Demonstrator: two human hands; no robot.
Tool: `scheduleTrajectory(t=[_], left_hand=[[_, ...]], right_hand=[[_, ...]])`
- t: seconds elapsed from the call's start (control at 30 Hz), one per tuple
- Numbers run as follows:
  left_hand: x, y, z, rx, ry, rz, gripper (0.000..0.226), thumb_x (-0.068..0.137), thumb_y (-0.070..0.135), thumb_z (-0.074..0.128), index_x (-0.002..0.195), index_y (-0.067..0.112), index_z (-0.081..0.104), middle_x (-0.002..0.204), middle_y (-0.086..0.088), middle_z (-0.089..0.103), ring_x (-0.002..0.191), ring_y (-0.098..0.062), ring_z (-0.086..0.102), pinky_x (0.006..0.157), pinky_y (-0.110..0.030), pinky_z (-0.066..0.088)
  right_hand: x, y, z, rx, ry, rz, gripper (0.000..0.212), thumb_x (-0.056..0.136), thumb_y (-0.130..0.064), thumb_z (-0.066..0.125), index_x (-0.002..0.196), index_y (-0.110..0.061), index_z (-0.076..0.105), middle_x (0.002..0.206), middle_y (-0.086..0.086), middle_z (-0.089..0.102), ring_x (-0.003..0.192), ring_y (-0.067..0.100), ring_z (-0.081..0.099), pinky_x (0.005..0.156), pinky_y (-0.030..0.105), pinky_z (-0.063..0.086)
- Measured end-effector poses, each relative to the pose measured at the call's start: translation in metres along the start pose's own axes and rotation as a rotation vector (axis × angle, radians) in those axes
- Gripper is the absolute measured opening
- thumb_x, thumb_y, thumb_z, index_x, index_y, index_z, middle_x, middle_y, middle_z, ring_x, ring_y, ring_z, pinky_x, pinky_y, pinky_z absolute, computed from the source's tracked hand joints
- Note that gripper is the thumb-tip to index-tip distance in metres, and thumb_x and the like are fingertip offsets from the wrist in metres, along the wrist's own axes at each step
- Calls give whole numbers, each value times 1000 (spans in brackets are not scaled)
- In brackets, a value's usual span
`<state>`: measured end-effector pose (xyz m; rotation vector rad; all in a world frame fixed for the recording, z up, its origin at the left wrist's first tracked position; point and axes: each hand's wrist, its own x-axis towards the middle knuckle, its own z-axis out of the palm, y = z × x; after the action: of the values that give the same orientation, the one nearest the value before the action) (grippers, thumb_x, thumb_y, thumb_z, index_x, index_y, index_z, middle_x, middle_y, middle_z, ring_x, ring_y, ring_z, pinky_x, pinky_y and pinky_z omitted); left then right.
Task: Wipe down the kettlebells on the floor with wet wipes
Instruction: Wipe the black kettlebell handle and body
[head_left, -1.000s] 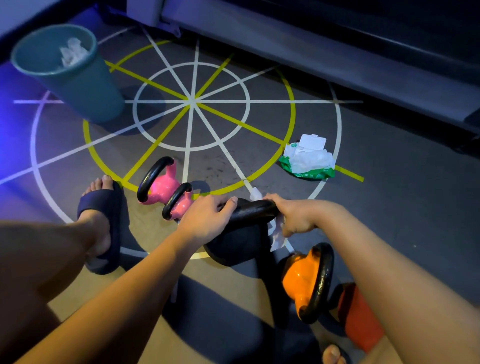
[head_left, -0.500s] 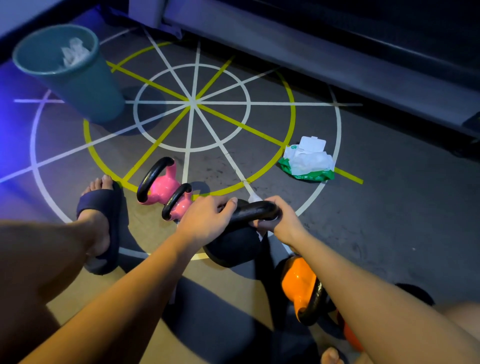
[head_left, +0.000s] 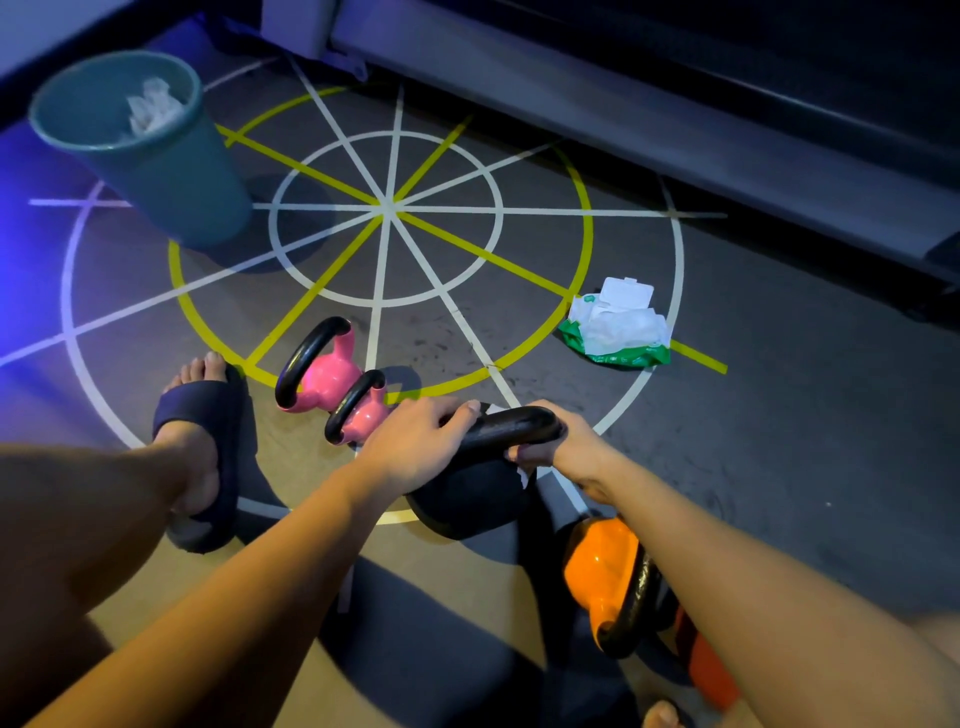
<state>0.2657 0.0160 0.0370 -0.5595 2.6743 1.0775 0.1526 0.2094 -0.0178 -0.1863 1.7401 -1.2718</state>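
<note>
Head view, and it's the only one I have. Left hand is curled over the left end of the smooth, rounded handle of the black kettlebell, which sits on the matte grey floor between my feet. Right hand wraps the handle's right end, clamping a crumpled white wet wipe against the metal. Two glossy pink kettlebells with black loop handles stand touching, just left of it. A shiny orange kettlebell lies tipped under my right forearm. The soft green wipes pack has its flap open, well apart. A tapered teal plastic bin holds wadded wipes. Dark slide sandal on my left foot.
</note>
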Motion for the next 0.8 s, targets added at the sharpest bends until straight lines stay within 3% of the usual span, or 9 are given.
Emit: scheduleTrajectory(t=[0.07, 0.17, 0.23, 0.4, 0.47, 0.53, 0.63, 0.7, 0.8], left_hand=[[0, 0, -1, -14, -31, -10, 43, 103, 55, 32, 109, 35, 70, 96, 6, 69, 93, -12, 60, 86, -37, 48], [0, 1, -1, -16, -33, 3, 45, 104, 53, 32, 94, 30, 69, 83, 4, 68, 83, -12, 61, 83, -39, 50], [0, 0, -2, -17, -23, -3, 47, 103, 54, 33, 84, 27, 66, 78, 3, 66, 79, -12, 60, 80, -40, 50], [1, 0, 0, -25, -14, -20, 43, 102, 56, 34, 75, 39, 64, 79, 8, 66, 83, -11, 61, 77, -34, 49], [-1, 0, 0, -22, -9, -21, 45, 101, 56, 35, 74, 36, 64, 77, 7, 66, 82, -12, 62, 77, -36, 49], [-2, 1, -1, -23, -1, -20, 47, 102, 54, 35, 73, 31, 64, 74, 5, 65, 80, -12, 61, 73, -37, 48], [-3, 2, -1, -20, 11, -14, 47, 103, 52, 37, 66, 33, 60, 71, 7, 62, 78, -10, 59, 67, -34, 39], [-2, 3, -1, -13, 8, -15, 47, 103, 53, 36, 67, 34, 60, 72, 8, 62, 78, -9, 58, 67, -34, 40], [0, 0, 1, -9, 21, -24, 47, 101, 56, 35, 74, 31, 64, 75, 5, 66, 79, -13, 61, 71, -35, 47]], right_hand=[[-2, -3, 1, 19, -12, 29, 45, 73, 12, 76, 107, -16, 67, 92, 12, 71, 92, 29, 71, 88, 48, 58], [-10, -15, 3, -6, 4, 50, 43, 77, 16, 66, 109, -14, 62, 85, 18, 67, 67, 28, 68, 60, 40, 59], [-15, -25, 2, -92, 16, 49, 41, 79, 13, 65, 106, -18, 60, 83, 15, 65, 60, 24, 66, 51, 34, 55], [-30, -39, -8, -285, -4, -27, 55, 74, 3, 69, 115, -34, 63, 100, 7, 67, 76, 18, 64, 67, 32, 55], [-34, -37, -15, -357, -44, -40, 68, 70, -3, 72, 125, -41, 57, 106, 0, 67, 94, 17, 64, 82, 30, 55], [-34, -34, -24, -409, -78, -36, 83, 64, -13, 74, 132, -52, 48, 123, 1, 64, 115, 20, 62, 101, 38, 51], [-36, -34, -36, -456, -128, -45, 91, 76, 4, 69, 149, -40, 37, 143, -5, 54, 128, 9, 55, 112, 39, 42], [-37, -35, -38, -486, -74, -97, 81, 80, 6, 73, 146, -34, 46, 139, -12, 58, 124, 1, 57, 111, 34, 43], [-35, -34, -35, -426, 36, -136, 64, 81, 9, 73, 134, -25, 61, 128, -7, 66, 117, 3, 62, 106, 35, 48]])
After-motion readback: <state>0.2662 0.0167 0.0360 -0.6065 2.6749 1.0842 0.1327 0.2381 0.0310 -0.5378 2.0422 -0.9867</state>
